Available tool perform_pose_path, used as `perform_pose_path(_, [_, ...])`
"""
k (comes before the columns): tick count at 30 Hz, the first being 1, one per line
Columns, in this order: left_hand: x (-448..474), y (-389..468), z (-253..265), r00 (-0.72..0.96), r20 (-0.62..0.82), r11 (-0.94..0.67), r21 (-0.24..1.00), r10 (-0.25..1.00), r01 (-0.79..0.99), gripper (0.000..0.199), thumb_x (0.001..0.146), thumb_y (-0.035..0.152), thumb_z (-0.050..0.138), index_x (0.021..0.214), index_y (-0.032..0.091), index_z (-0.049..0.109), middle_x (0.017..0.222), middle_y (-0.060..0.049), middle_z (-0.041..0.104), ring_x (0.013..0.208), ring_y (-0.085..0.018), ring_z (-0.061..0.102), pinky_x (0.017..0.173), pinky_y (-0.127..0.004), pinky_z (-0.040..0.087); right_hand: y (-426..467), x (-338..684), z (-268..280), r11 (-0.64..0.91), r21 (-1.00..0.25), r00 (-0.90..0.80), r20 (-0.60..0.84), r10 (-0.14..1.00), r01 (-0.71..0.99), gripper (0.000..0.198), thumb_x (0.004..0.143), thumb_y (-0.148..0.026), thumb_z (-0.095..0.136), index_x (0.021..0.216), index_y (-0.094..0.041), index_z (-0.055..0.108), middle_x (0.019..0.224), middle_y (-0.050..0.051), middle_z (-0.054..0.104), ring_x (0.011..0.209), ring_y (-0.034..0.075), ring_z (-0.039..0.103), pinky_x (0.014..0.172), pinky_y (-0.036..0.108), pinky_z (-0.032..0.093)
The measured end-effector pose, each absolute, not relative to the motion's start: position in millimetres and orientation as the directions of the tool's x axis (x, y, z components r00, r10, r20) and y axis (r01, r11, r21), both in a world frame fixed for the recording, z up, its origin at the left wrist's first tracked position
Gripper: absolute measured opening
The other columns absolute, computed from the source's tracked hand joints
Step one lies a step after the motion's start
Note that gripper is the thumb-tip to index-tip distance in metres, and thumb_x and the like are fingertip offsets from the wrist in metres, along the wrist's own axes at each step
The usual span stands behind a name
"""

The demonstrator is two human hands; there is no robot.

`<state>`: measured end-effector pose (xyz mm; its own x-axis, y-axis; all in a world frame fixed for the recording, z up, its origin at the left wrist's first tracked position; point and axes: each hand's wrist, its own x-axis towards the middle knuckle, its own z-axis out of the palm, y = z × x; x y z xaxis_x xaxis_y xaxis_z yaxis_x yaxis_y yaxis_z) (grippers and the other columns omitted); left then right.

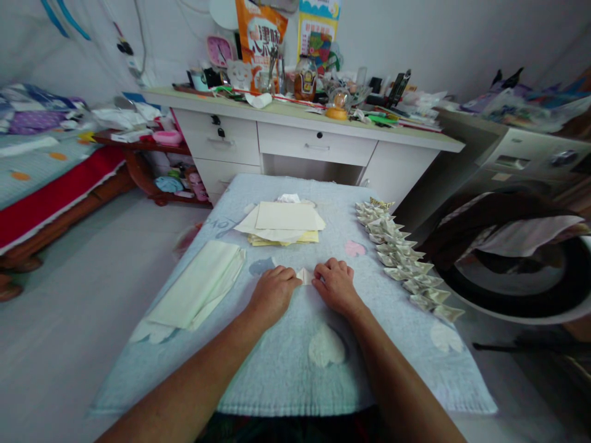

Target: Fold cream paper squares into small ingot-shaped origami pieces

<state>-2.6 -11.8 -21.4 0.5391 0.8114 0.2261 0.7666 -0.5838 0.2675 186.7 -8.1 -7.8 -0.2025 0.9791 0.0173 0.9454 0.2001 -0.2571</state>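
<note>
A small piece of folded white paper (pixel 305 276) lies low over the cloth-covered table, between my two hands. My left hand (pixel 276 288) pinches its left end with thumb and fingers. The right end is in the curled fingers of my right hand (pixel 336 283). Beyond them sits a stack of cream paper sheets (pixel 289 216), with yellowish sheets underneath. To the left is a folded pale green bundle (pixel 198 286), which may be paper or cloth. Along the right edge runs a row of several folded paper boats (pixel 401 252), pointed at their ends.
A light blue patterned cloth (pixel 277 375) covers the table. Behind it stands a white desk (pixel 318 144) crowded with jars, a pink clock (pixel 219 50) and an orange bag (pixel 261 43). A front-loading washing machine (pixel 521 160) with its door ajar is at right, a bed (pixel 55 160) at left.
</note>
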Motion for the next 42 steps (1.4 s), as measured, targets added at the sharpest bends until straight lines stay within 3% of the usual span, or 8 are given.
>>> perform_pose_path(11, [0.6,-12.3,-19.9,0.543,0.255,-0.593,0.206,0.8,0.778,0.013,0.089,0.025,0.056,0.088,0.022,0.068,0.083,-0.003,0.062,0.086,-0.02,0.052,0.077,-0.034,0.038,-8.1,202.7,-7.8,0.179,-0.316,-0.178,0.031,0.984,0.932,0.011,0.087,-0.029,0.054,0.093,-0.025,0.062,0.099,0.005,0.053,0.096,0.023,0.043,0.082,0.036,0.027])
perform_pose_path(19, [3.0,-7.7,-20.3,0.525,0.289,-0.599,0.341,0.8,0.725,0.003,0.084,0.021,0.063,0.086,0.019,0.063,0.089,-0.004,0.06,0.09,-0.02,0.052,0.081,-0.033,0.043,-13.1,198.3,-8.1,0.294,-0.366,-0.273,0.109,0.956,0.883,0.024,0.079,-0.034,0.062,0.1,-0.022,0.06,0.1,0.005,0.053,0.098,0.024,0.042,0.087,0.037,0.028])
perform_pose_path(23, [4.1,-8.3,-17.5,0.516,0.279,-0.586,0.377,0.81,0.717,0.014,0.081,0.022,0.066,0.093,0.018,0.06,0.092,-0.004,0.061,0.093,-0.021,0.053,0.083,-0.034,0.045,-12.1,193.4,-9.6,0.295,-0.376,-0.267,0.125,0.956,0.879,0.018,0.08,-0.03,0.061,0.096,-0.022,0.061,0.099,0.005,0.054,0.098,0.023,0.043,0.087,0.037,0.029])
perform_pose_path(26, [4.3,-8.5,-19.0,0.504,0.287,-0.58,0.39,0.814,0.715,0.031,0.08,0.023,0.067,0.109,0.021,0.058,0.099,-0.005,0.06,0.095,-0.021,0.053,0.085,-0.036,0.045,-11.4,191.3,-9.2,0.298,-0.44,-0.254,0.156,0.954,0.847,0.016,0.078,-0.027,0.062,0.092,-0.02,0.062,0.097,0.004,0.054,0.097,0.023,0.043,0.087,0.036,0.03])
perform_pose_path(29, [3.8,-8.5,-22.0,0.494,0.296,-0.576,0.416,0.817,0.704,0.032,0.081,0.02,0.065,0.112,0.024,0.06,0.104,-0.005,0.057,0.096,-0.02,0.055,0.086,-0.035,0.046,-12.4,189.0,-6.5,0.31,-0.52,-0.245,0.191,0.951,0.796,0.014,0.076,-0.025,0.062,0.089,-0.019,0.061,0.095,0.004,0.054,0.096,0.021,0.044,0.087,0.034,0.031])
perform_pose_path(36, [2.7,-11.5,-15.4,0.45,0.326,-0.544,0.642,0.831,0.54,0.027,0.09,0.021,0.051,0.113,0.023,0.063,0.108,-0.006,0.06,0.099,-0.017,0.059,0.088,-0.029,0.048,-14.3,186.2,-3.9,0.324,-0.659,-0.196,0.262,0.945,0.679,0.01,0.078,-0.026,0.06,0.084,-0.019,0.059,0.091,0.003,0.054,0.094,0.021,0.046,0.086,0.034,0.034])
perform_pose_path(42, [2.4,-10.5,-11.9,0.376,0.256,-0.396,0.843,0.891,0.364,0.024,0.09,0.026,0.051,0.108,0.02,0.066,0.108,-0.006,0.066,0.102,-0.018,0.061,0.092,-0.032,0.048,-11.8,188.3,-8.0,0.334,-0.74,-0.152,0.305,0.94,0.584,0.011,0.081,-0.029,0.056,0.084,-0.019,0.057,0.086,0.003,0.053,0.09,0.02,0.048,0.083,0.033,0.037])
